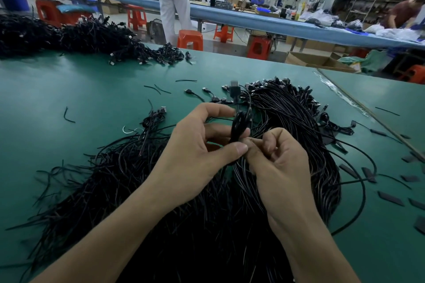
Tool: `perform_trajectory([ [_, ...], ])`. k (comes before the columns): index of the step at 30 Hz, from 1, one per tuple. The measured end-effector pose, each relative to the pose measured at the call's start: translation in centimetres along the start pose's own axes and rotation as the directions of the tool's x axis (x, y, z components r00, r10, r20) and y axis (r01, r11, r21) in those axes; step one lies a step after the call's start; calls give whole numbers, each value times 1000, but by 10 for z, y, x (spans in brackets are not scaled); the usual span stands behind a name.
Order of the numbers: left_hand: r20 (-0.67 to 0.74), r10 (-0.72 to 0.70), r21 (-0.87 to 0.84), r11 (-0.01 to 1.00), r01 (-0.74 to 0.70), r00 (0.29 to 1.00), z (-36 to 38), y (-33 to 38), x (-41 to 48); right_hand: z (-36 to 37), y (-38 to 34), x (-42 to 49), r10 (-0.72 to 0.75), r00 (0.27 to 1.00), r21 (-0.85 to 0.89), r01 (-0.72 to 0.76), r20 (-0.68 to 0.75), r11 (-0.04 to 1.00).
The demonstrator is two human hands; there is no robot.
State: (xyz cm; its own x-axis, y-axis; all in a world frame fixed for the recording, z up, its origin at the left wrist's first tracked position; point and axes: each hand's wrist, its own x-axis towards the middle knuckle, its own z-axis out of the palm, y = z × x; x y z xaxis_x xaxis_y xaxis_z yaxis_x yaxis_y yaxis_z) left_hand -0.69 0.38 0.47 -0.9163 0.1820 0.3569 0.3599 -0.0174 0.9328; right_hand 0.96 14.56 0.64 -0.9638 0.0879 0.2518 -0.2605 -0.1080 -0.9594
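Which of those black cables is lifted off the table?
The coiled cable pinched between the left hand and right hand, above the big heap; every other cable lies on the table.

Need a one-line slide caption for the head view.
Left hand and right hand pinch a coiled cable over a pile on the green table.

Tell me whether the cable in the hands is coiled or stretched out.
Coiled: the cable sits as a tight looped bundle pinched by the left hand, the right hand pinching its base.
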Motion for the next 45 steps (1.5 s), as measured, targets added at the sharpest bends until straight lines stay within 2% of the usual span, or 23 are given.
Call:
perform_trajectory([
  [4, -4, 133, 277, 953, -127, 991, -2, 0, -1, -4, 3, 2, 143, 989, 84, -140, -28, 987],
  [6, 22, 156, 351, 924, -154, 988, -3, 2, -1, -6, 7, 4, 259, 966, 162, -255, -3, 953],
  [8, 32, 163, 389, 907, -162, 986, -5, 3, 0, -8, 8, 6, 311, 950, 183, -309, 17, 933],
  [9, 13, 159, 400, 904, -151, 987, -7, 3, 1, -11, 8, 7, 297, 955, 111, -296, 6, 949],
  [11, -87, 126, 404, 911, -81, 988, -14, 2, 5, -19, 8, 9, 194, 980, -183, -199, -42, 963],
  [13, -216, 61, 346, 938, 18, 975, -26, 1, 11, -29, 9, 11, 85, 996, -547, -92, -37, 832],
  [15, -326, 0, 296, 950, 102, 946, -41, -5, 22, -36, 13, 11, 144, 989, -812, -68, 21, 580],
  [17, -405, -9, 390, 903, 181, 914, -56, -17, 36, -36, 18, 8, 263, 963, -939, -37, 57, 341],
  [18, -426, -3, 472, 853, 225, 905, -64, -23, 42, -34, 19, 6, 299, 952, -963, -14, 70, 269],
  [21, -450, -32, 640, 686, 348, 892, -85, -43, 57, -26, 20, 0, 339, 936, -984, 34, 92, 173],
  [25, -471, -132, 698, 549, 460, 872, -106, -69, 65, -22, 23, 0, 344, 937, -992, 12, 56, 129],
  [27, -477, -153, 702, 527, 480, 865, -109, -76, 66, -22, 25, 0, 314, 949, -989, -16, 31, 145],
  [30, -473, -148, 722, 499, 479, 869, -106, -77, 64, -23, 24, -1, 252, 968, -973, -66, -8, 223],
  [33, -405, -30, 805, 462, 372, 914, -90, -70, 60, -25, 22, 1, 192, 981, -937, -59, 9, 345],
  [35, -240, 18, 821, 538, 193, 971, -75, -60, 54, -23, 19, 3, 160, 986, -856, -37, 54, 515],
  [37, 2, -30, 760, 650, 18, 1000, -57, -48, 51, -23, 12, 5, 116, 991, -753, -23, 71, 657],
  [39, 206, -123, 702, 710, -59, 971, -37, -37, 49, -24, 4, 7, 62, 995, -657, 2, 74, 754],
  [41, 330, -156, 642, 760, -100, 931, -16, -29, 45, -20, -3, 6, 26, 989, -551, 58, 143, 833],
  [43, 425, -40, 504, 841, -199, 904, -3, -20, 37, -7, -7, 0, -4, 957, -463, 143, 289, 875],
  [45, 465, 64, 393, 879, -271, 883, -2, -11, 33, 4, -10, -8, -33, 916, -418, 215, 401, 883],
])
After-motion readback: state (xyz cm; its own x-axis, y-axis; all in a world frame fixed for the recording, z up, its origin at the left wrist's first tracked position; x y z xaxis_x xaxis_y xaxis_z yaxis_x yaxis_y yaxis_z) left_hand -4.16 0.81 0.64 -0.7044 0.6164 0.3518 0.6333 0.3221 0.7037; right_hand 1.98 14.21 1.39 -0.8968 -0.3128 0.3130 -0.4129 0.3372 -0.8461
